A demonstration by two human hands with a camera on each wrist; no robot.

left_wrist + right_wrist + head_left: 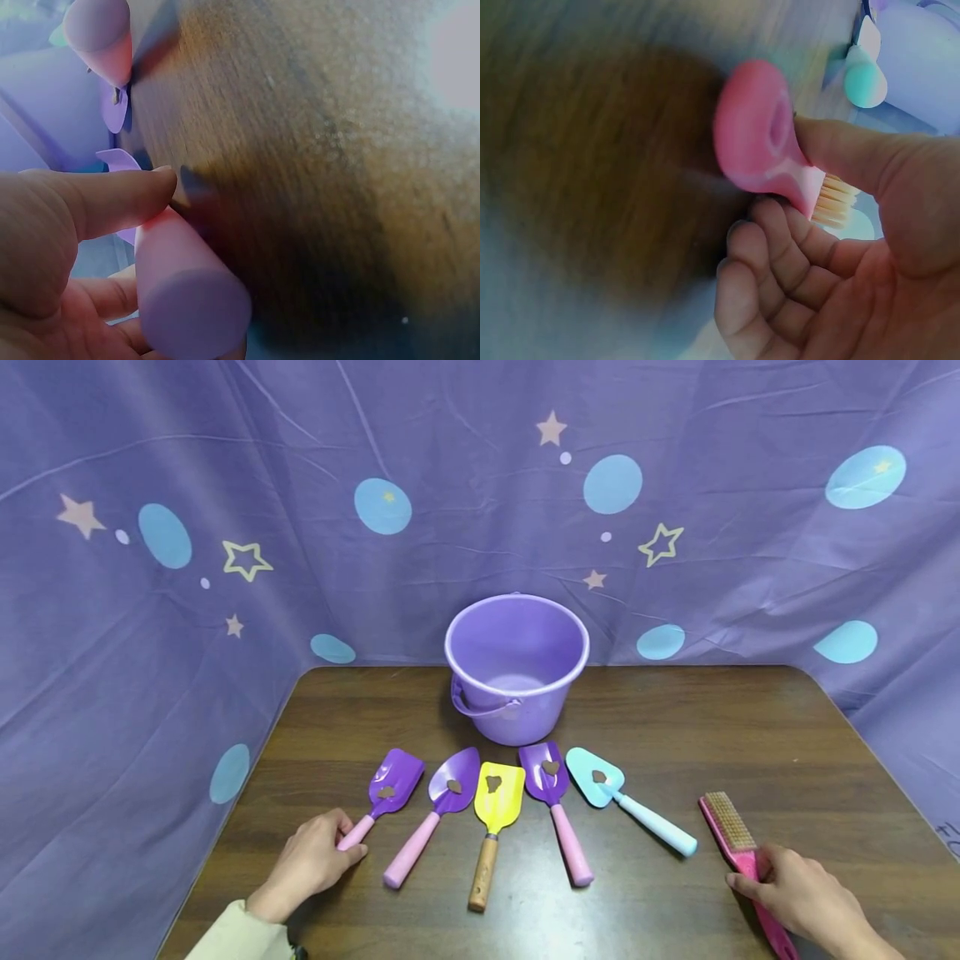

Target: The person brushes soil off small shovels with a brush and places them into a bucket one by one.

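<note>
My left hand (309,858) pinches the pink handle of a small purple shovel (400,775) lying at the left of the row. In the left wrist view the thumb lies over that handle (184,277), whose butt end faces the camera. A small brown lump (386,792) sits on the blade. At the far right, my right hand (810,889) holds a pink brush (742,860) by its handle, tan bristles facing up. The right wrist view shows the brush's rounded handle end (742,124) beside the thumb, with the other fingers curled beneath.
Between the hands lie a purple pointed trowel (463,777), a yellow shovel (501,802), another purple shovel (542,781) and a light blue trowel (600,764), each with a brown lump on its blade. Behind them stands a purple bucket (525,718) on the wooden table (637,910), near a purple curtain.
</note>
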